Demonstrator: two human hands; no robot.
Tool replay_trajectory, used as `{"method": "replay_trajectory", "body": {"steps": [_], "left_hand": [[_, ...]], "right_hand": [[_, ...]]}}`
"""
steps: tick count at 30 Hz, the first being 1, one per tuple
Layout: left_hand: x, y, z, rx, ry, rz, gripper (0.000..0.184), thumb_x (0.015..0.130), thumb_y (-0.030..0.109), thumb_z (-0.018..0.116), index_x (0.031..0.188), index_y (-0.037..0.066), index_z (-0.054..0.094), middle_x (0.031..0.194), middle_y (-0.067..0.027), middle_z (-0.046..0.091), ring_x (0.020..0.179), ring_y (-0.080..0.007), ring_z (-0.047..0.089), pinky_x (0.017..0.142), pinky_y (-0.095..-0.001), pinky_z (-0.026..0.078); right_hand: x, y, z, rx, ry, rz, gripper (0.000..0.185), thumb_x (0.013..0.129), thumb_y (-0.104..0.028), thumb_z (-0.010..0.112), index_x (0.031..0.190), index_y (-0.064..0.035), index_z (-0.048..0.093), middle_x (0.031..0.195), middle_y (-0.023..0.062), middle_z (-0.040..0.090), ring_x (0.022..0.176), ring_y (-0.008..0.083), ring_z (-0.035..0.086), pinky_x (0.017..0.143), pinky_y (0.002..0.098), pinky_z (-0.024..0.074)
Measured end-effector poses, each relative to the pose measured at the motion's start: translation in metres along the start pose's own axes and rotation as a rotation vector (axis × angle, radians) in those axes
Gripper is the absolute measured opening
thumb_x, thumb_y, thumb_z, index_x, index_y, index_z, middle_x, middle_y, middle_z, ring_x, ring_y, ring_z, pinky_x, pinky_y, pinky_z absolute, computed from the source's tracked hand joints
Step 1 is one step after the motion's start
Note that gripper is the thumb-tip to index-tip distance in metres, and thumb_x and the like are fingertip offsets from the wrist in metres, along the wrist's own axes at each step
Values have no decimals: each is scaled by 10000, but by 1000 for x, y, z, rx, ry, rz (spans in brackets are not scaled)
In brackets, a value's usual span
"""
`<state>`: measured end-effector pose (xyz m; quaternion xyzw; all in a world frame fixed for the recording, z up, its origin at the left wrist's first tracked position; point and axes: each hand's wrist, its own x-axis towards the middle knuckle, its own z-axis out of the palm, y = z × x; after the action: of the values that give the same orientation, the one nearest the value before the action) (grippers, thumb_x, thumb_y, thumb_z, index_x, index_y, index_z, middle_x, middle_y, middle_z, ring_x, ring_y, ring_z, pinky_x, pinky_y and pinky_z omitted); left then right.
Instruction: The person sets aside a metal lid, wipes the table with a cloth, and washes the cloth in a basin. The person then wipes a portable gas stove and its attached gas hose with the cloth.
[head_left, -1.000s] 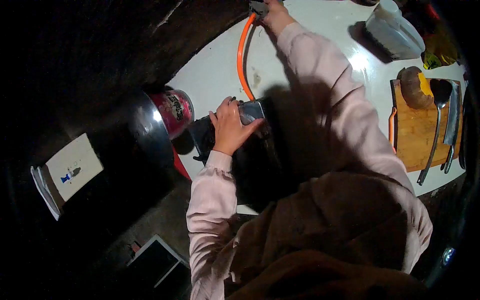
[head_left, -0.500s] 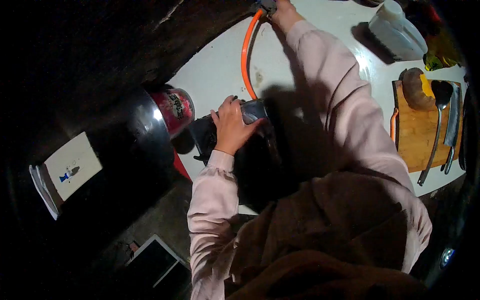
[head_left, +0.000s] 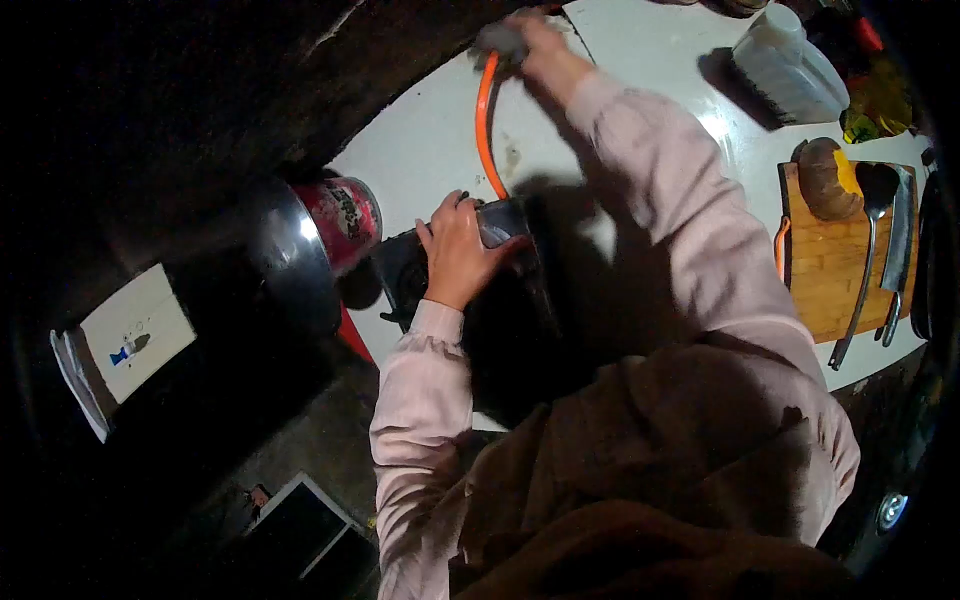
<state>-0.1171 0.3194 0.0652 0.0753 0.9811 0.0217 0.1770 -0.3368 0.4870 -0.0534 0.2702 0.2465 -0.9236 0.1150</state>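
My left hand (head_left: 460, 255) grips the back edge of a black appliance (head_left: 405, 270) that looks like a gas stove, fingers over the rim and thumb to the right. Much of the appliance lies in deep shadow. From its back edge an orange hose (head_left: 484, 120) curves away over the white table. At the hose's far end, my right hand (head_left: 540, 45) is closed on a crumpled-looking grey thing (head_left: 500, 42), smeared by motion. Whether it is a cloth or a fitting I cannot tell.
Left of the appliance are a red tin (head_left: 345, 220) and a shiny metal lid or pan (head_left: 300, 245). On the right, a wooden board (head_left: 825, 270) bears a cut pumpkin (head_left: 828, 180), a ladle (head_left: 868, 235) and a cleaver (head_left: 898, 235). Behind stands a translucent jug (head_left: 790, 70).
My right hand has moved left and slightly nearer with the grey thing, and the hose's far end has shifted left. My left hand keeps its grip. The whole view has shifted slightly.
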Motion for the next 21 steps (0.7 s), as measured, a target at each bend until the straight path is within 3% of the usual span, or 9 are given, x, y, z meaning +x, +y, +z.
{"method": "replay_trajectory", "body": {"steps": [3,5,6,7,10,11,13,19,21], "left_hand": [[1,-4,2,11,27,9,738,647,529,708,1122,5,497,1296,-202,388,1229,-354,342,993,-639,143],[-1,-2,1,-2,47,37,746,643,538,705,1115,-1,499,1295,-206,389,1214,-363,356,992,-637,148],[0,-1,1,-13,54,39,746,643,538,705,1115,-1,499,1295,-206,389,1214,-363,356,992,-637,148],[2,0,-1,-1,21,17,753,640,543,705,1116,-1,496,1295,-207,390,1210,-363,361,991,-637,150],[2,2,1,-7,-2,-6,767,632,549,708,1118,-4,493,1295,-210,391,1206,-362,367,992,-634,154],[1,1,0,-10,13,-4,775,627,551,710,1119,-6,492,1295,-212,392,1205,-361,369,992,-632,156],[3,1,0,-11,-2,-2,773,630,553,707,1118,-6,493,1294,-212,392,1204,-362,369,992,-631,157],[0,-1,3,8,33,33,746,643,553,694,1102,-2,501,1292,-207,395,1207,-358,367,988,-637,158],[1,-2,2,-6,44,40,748,644,557,691,1105,0,499,1291,-206,396,1210,-356,365,987,-639,158]], "right_hand": [[74,2,-23,459,-134,-148,95,900,-172,373,948,-101,414,786,190,567,648,363,589,541,517,503],[69,-1,-17,460,33,-279,68,898,-153,380,920,-92,403,772,188,555,641,361,588,533,518,510],[57,6,-27,463,-15,-235,187,861,-131,511,1018,-30,517,896,146,598,795,311,620,664,437,523],[18,2,-9,409,92,-180,191,892,-121,456,1058,-32,483,1026,162,572,934,309,580,810,469,495],[-55,15,7,223,50,-16,237,858,-139,537,1058,-22,484,1013,133,594,919,278,592,786,456,504],[-56,28,0,197,21,-41,247,820,-90,569,1022,36,504,917,139,599,797,277,610,699,431,513],[-102,21,5,57,-41,-33,245,834,-136,571,1030,5,530,958,127,614,879,246,611,756,382,519],[-28,21,1,-307,-41,-19,241,830,-126,564,1012,30,539,952,138,609,839,261,618,707,390,530],[-9,-12,-8,-81,-138,-183,236,836,-127,553,1013,28,539,952,145,605,836,261,616,698,393,531]]}}
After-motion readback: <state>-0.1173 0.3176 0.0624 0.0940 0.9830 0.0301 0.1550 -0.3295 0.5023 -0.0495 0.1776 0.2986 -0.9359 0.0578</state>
